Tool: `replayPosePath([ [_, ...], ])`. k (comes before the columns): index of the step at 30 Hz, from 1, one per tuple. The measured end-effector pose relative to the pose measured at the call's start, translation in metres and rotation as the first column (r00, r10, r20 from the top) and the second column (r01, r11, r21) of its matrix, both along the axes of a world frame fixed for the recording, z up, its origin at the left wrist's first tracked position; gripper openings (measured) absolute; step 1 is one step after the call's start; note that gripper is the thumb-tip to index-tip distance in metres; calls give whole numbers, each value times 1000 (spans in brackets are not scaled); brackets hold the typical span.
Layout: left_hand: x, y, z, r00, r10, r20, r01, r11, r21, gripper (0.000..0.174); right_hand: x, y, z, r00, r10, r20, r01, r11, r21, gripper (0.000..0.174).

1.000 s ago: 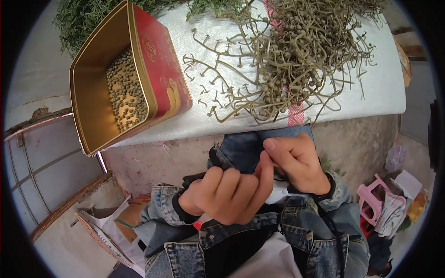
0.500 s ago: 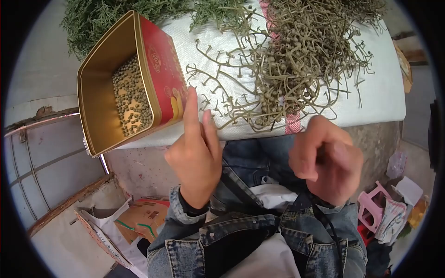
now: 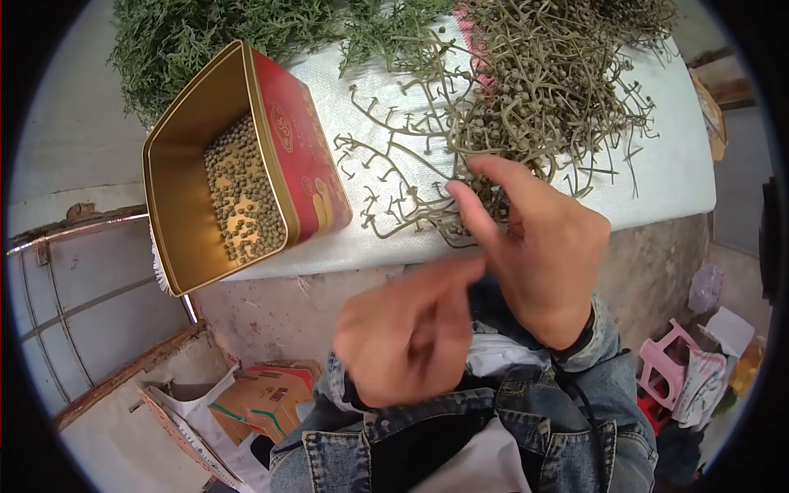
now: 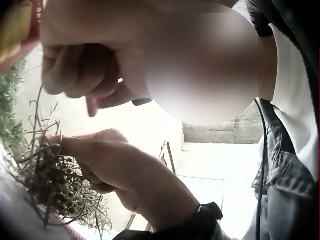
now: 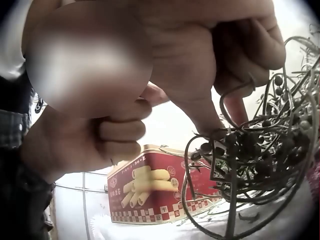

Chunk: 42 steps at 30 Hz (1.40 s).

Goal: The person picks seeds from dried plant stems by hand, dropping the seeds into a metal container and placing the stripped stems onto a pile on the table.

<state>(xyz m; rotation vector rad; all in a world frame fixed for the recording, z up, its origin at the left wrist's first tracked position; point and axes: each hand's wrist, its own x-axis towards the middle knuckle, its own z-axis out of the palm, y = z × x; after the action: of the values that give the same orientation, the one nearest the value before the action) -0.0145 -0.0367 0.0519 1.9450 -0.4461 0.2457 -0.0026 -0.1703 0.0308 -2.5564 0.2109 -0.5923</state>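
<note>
A pile of dried stems with small round heads lies on a white woven sack. At its near edge my right hand reaches in, thumb and index finger apart; in the right wrist view those fingers touch the stems. My left hand, blurred, is below and left of the right one, over the lap, fingers curled; nothing can be made out in it. A red and gold tin lies to the left, its opening showing small round heads inside.
Green feathery sprigs lie behind the tin. Thin loose stems spread between tin and pile. A cardboard box is low on the left; a pink stool and cloths stand at the lower right.
My left hand has drawn back from beside the tin towards the lap, its fingers curling. My right hand has moved up and left to the pile, thumb and index spread.
</note>
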Motion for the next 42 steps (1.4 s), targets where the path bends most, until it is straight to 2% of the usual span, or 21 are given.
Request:
replayPosePath([
  [1, 1, -5, 4, 977, 47, -208, -26, 994, 105, 13, 0, 1, -4, 999, 26, 18, -27, 999, 21, 22],
  [6, 15, -6, -20, 951, 69, -302, -26, 989, 143, 18, -8, -7, -14, 986, 138, 96, -143, 989, 45, 24],
  [8, 23, -3, -24, 832, -83, -549, 35, 995, -97, 16, -13, -11, -12, 977, 182, 108, -187, 982, 37, 24],
  [9, 25, -2, -26, 746, -172, -643, 35, 975, -220, 15, -17, -13, -9, 972, 230, 41, -233, 970, 64, 24],
  [11, 30, -3, -34, 733, -227, -641, 92, 967, -237, 18, -21, -18, -2, 942, 324, -88, -313, 942, 121, 23],
  [13, 34, -2, -40, 701, -338, -628, 218, 940, -263, 25, -23, -21, -3, 931, 354, -93, -341, 931, 134, 22],
  [14, 36, 0, -40, 702, -337, -628, 217, 940, -262, 25, -24, -23, -5, 919, 384, -94, -368, 918, 150, 21],
  [17, 41, 8, -39, 582, -450, -677, 340, 891, -300, 31, -24, -27, -8, 895, 441, -69, -426, 889, 166, 20],
  [21, 45, 12, -47, 480, -529, -700, 298, 849, -437, 30, -23, -34, -13, 853, 522, -16, -512, 842, 170, 17],
  [24, 45, 8, -46, 465, -537, -704, 258, 843, -472, 29, -18, -36, -16, 815, 579, 20, -572, 798, 188, 15],
  [26, 43, 9, -46, 455, -535, -712, 222, 842, -491, 28, -19, -35, -17, 821, 568, 57, -564, 790, 239, 12],
  [28, 43, 9, -50, 412, -603, -683, 189, 790, -584, 31, -19, -36, -18, 824, 561, 74, -559, 788, 258, 10],
  [30, 42, 8, -55, 389, -635, -667, 180, 763, -621, 33, -20, -35, -20, 828, 547, 119, -547, 744, 384, 9],
  [31, 37, 5, -58, 356, -717, -600, -12, 638, -770, 35, -20, -34, -20, 831, 538, 143, -540, 714, 446, 8],
  [33, 28, -1, -61, 357, -838, -413, -399, 263, -879, 38, -26, -38, -16, 865, 481, 142, -479, 707, 520, 10],
  [34, 28, 1, -62, 358, -837, -413, -401, 262, -878, 38, -29, -41, -14, 896, 423, 133, -414, 693, 590, 12],
  [35, 28, 4, -62, 361, -801, -478, -331, 370, -868, 34, -29, -42, -12, 924, 364, 119, -349, 672, 654, 14],
  [37, 33, 4, -54, 378, -714, -590, -183, 567, -803, 29, -27, -43, -15, 915, 388, 112, -366, 676, 639, 15],
  [38, 33, 3, -50, 374, -715, -590, -188, 565, -803, 29, -27, -43, -18, 904, 415, 103, -382, 675, 631, 16],
  [40, 34, 1, -41, 378, -644, -665, -143, 669, -729, 33, -23, -42, -19, 890, 446, 92, -401, 669, 625, 17],
  [42, 33, 1, -40, 380, -602, -702, -119, 721, -683, 36, -18, -42, -20, 865, 478, 154, -493, 750, 441, 18],
])
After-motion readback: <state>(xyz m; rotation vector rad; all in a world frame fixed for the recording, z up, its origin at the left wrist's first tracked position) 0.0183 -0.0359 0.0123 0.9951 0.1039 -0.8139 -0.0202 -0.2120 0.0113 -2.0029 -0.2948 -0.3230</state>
